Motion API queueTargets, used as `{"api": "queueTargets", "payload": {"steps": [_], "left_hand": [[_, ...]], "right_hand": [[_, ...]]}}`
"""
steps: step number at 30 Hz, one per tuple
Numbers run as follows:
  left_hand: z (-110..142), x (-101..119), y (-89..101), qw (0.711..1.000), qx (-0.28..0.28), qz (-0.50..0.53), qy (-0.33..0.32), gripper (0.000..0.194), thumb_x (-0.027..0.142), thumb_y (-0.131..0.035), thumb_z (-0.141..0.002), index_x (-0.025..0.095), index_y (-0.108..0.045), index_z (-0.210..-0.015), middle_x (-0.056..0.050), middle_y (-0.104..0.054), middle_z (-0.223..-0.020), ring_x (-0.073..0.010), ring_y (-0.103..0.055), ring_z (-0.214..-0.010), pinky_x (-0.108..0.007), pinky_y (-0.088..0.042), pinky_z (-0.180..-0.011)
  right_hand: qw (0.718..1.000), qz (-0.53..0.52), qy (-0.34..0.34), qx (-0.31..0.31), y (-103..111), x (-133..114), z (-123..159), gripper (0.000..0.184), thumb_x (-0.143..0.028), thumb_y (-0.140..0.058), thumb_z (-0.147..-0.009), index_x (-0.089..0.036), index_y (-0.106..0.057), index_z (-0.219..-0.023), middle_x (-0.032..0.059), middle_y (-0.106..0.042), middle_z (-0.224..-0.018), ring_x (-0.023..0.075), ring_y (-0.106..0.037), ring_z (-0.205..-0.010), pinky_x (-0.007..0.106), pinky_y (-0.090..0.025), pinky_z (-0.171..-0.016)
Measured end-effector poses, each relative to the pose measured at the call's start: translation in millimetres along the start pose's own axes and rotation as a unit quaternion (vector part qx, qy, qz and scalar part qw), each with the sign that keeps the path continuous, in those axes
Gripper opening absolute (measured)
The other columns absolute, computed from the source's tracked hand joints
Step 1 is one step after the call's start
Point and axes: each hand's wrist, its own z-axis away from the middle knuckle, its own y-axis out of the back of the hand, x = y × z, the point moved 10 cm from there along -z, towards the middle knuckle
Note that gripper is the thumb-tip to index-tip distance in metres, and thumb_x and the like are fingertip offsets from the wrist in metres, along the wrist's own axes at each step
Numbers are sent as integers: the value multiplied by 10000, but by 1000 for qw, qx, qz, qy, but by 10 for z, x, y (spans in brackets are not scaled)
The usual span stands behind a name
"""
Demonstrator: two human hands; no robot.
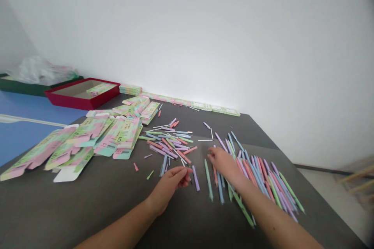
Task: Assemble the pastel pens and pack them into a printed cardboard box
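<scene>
My left hand [172,181] is closed in a pinch just above the dark table, next to a lone purple pen barrel [196,178]. What its fingers hold, if anything, is too small to name. My right hand [222,160] reaches over the left side of a spread of pastel pens [263,179], its fingers curled together and pointing left. Whatever may lie in them is hidden. Beyond the left hand lies a loose heap of coloured pen parts [168,144] with thin white refills among them. A green pen [208,181] lies between both hands.
Flattened printed cartons [122,136] overlap on the left. A red box lid [70,103] holds more cartons, beside a green tray [26,87] under clear plastic. Packed cartons [187,101] line the wall. Small pink [136,167] and green pieces [150,175] lie nearer.
</scene>
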Motion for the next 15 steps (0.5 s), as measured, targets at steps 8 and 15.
{"api": "queueTargets", "payload": {"steps": [8,15], "left_hand": [[-56,-115,-6,999,-21,-18,21,310,409,-579,-789,129,-675,-879,-12,-586,-721,-98,-498,-643,-229,-365,-633],[-59,-134,34,1000,-10,1,28,298,398,-580,-794,128,-671,-881,-4,-577,-709,-91,-495,-635,-217,-366,-628]], "right_hand": [[997,27,-9,-73,-253,591,-981,310,-302,-537,-879,-160,-538,-1153,92,-552,-1182,213,-564,-1013,416,-469,-854],[992,11,85,-87,-523,113,-1385,297,-313,-529,-885,-162,-542,-1140,89,-550,-1174,210,-568,-996,424,-481,-837]]}}
